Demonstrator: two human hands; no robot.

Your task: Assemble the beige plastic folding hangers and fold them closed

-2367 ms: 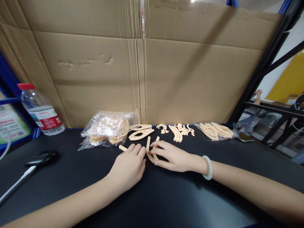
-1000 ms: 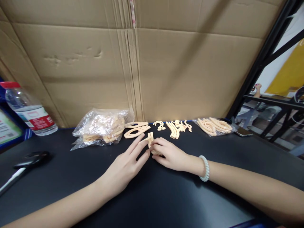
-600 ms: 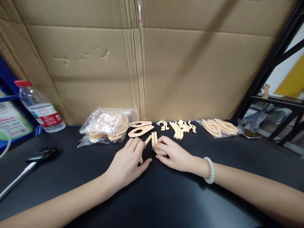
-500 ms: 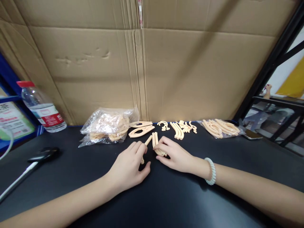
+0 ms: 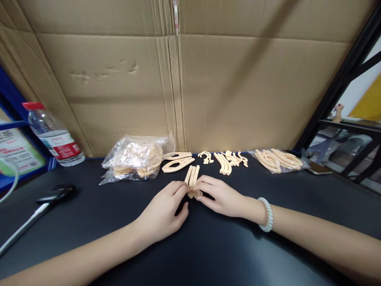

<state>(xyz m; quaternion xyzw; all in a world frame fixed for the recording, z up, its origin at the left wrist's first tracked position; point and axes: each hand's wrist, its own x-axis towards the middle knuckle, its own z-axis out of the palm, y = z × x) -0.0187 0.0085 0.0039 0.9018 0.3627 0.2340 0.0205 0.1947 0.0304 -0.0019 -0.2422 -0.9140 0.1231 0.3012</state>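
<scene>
Three hanger arms (image 5: pixel 192 176) lie side by side, long axes pointing away, left hand (image 5: pixel 162 205) and right hand (image 5: pixel 222 195) both touching near ends, grip closure unclear.

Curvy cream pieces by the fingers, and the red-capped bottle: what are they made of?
Curvy pieces: probably smooth satin plastic, since they look evenly cream; painted wood is possible. Bottle: likely clear, glossy plastic, because it's see-through and shiny.
</scene>
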